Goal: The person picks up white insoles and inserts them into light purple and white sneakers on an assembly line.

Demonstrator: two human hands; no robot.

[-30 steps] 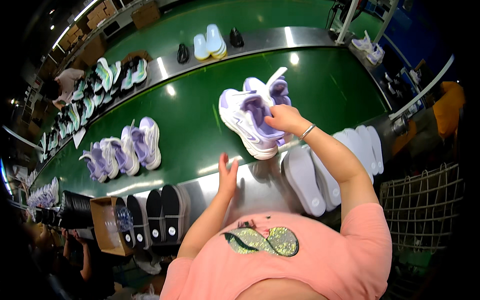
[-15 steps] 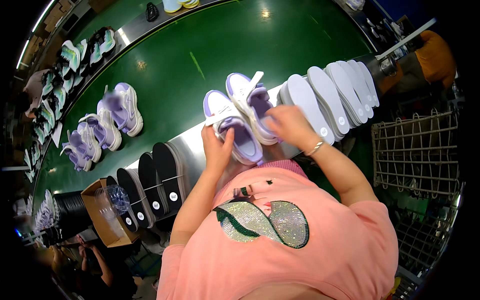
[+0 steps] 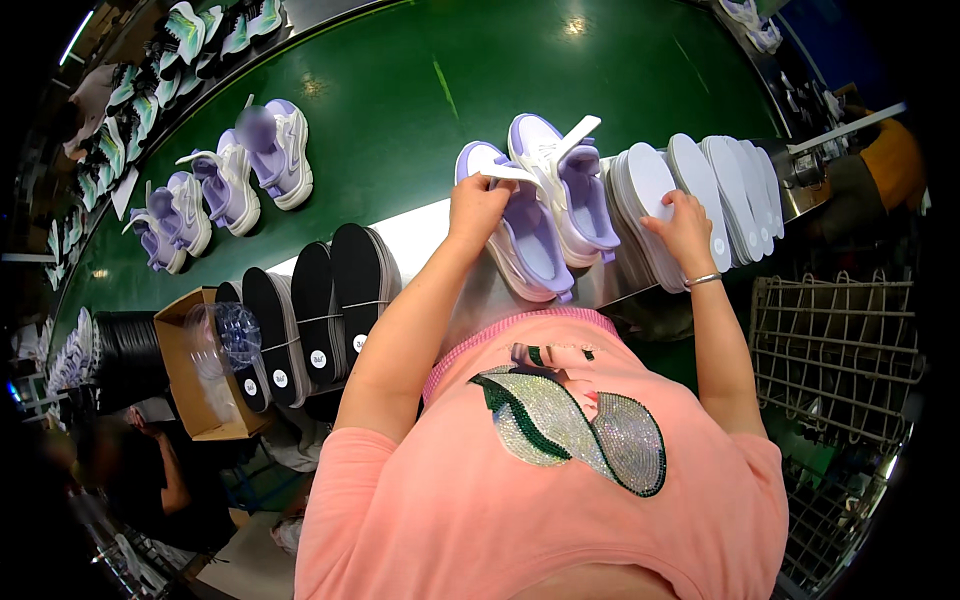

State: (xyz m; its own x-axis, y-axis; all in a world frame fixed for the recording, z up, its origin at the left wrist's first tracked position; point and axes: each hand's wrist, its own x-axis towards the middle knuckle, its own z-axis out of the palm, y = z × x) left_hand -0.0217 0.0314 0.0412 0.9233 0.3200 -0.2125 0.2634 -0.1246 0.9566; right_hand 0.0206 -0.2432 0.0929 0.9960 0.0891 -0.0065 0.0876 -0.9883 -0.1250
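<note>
**Head view: lavender shoes at the counter edge**

Head view, down onto a metal counter (image 3: 440,235) edging a glossy green conveyor belt (image 3: 400,110). Open belt beyond the lavender shoe pair (image 3: 545,200); tight on the strip, with black insoles (image 3: 320,300) left of the pair and white insoles (image 3: 700,185) right of it. Smooth, padded, chunky-soled shoes. Left hand (image 3: 478,205) pinching the near shoe's white tongue. Right hand (image 3: 682,225) just right of the pair, fingers curled onto a flat white insole.
</note>
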